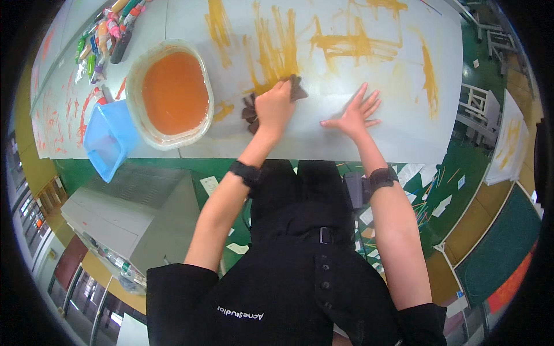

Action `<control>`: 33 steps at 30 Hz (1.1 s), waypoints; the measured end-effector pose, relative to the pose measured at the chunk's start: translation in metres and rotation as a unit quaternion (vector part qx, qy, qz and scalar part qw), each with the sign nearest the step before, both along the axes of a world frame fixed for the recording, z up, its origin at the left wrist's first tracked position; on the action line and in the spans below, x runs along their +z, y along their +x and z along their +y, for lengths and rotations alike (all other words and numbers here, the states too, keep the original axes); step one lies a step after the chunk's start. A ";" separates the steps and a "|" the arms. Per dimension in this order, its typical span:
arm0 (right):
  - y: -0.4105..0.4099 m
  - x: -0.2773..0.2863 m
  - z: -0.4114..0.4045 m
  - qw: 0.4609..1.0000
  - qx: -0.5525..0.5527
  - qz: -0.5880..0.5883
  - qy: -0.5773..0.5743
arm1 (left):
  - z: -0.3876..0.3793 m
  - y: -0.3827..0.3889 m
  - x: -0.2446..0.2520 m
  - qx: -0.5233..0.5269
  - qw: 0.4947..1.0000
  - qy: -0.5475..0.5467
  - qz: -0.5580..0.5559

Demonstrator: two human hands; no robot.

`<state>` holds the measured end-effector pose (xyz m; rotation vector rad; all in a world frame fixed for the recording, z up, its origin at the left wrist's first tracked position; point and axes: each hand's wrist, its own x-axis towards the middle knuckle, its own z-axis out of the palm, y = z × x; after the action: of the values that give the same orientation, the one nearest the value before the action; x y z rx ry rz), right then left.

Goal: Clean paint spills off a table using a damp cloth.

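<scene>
My left hand point(275, 106) grips a crumpled dark brown cloth point(249, 113) and presses it on the white tabletop point(311, 142). Folds of the cloth stick out on both sides of the fist. Yellow-ochre paint streaks point(277, 47) run up the table from the cloth. To the right, my right hand point(357, 112) is spread flat on the white surface, fingers apart, holding nothing. Left of the cloth stands a whitish plastic tub point(208, 113) containing cloudy orange liquid point(175, 93).
A blue plastic container point(110, 134) overhangs the front edge beside the tub. Several paint bottles point(113, 28) lie at the back left, near red paint marks point(54, 125). Below the table are a grey metal cabinet point(130, 207) and scattered papers point(411, 173) on the green floor.
</scene>
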<state>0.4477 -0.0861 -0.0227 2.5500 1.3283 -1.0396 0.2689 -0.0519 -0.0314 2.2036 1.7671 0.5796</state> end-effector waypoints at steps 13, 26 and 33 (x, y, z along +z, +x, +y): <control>-0.001 -0.006 0.000 1.000 0.003 -0.003 0.005 | -0.007 -0.001 -0.009 -0.025 0.994 -0.042 0.097; 0.001 -0.006 -0.003 0.999 -0.005 -0.028 -0.018 | -0.026 -0.050 -0.002 -0.054 0.998 -0.019 0.038; 0.002 -0.009 -0.002 1.000 -0.004 -0.008 -0.012 | -0.026 -0.053 -0.003 -0.014 0.998 -0.037 0.040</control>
<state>0.4499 -0.0885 -0.0320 2.5419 1.2950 -1.0289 0.2155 -0.0783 -0.0347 2.2258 1.7621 0.4183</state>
